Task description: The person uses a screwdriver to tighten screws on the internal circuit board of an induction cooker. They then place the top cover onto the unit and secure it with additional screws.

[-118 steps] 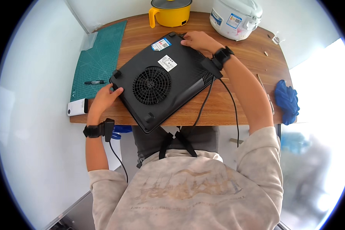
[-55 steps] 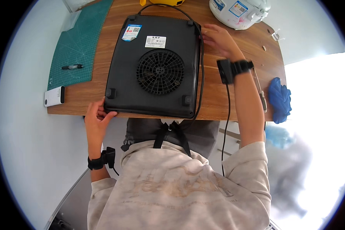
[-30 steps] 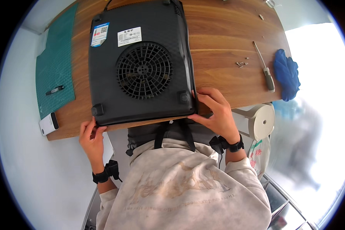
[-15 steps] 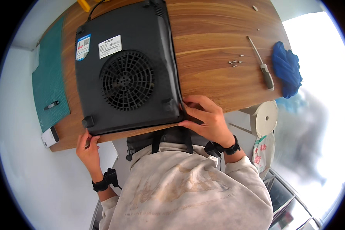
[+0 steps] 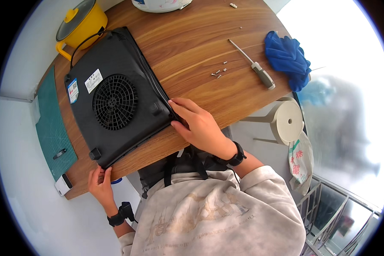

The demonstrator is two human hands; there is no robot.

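Observation:
A black induction cooktop (image 5: pixel 123 55) lies underside up on the wooden table, showing its round fan grille (image 5: pixel 115 101), stubby feet and two stickers. My right hand (image 5: pixel 200 128) grips its near right corner, thumb low on the side and fingers over the rim. At the near left corner, next to a foot (image 5: pixel 95 153), the bent fingers of my left hand (image 5: pixel 101 185) pinch the edge from below. The cooktop's top face is hidden against the table. A black cord (image 5: pixel 79 49) curves off its far left corner.
Right of the cooktop lie several small screws (image 5: pixel 219 71), a screwdriver (image 5: pixel 260 72) and a blue cloth (image 5: pixel 288 57). A green cutting mat (image 5: pixel 51 119) with a pen (image 5: pixel 60 154) is at left. Behind stand a yellow pot (image 5: pixel 83 25) and a white appliance (image 5: pixel 162 4). A stool (image 5: pixel 288 121) stands right.
The view has tilted and turned, bringing the yellow pot and white appliance into sight. The cooktop appears slightly rotated against the table edge. Both hands remain at its near corners.

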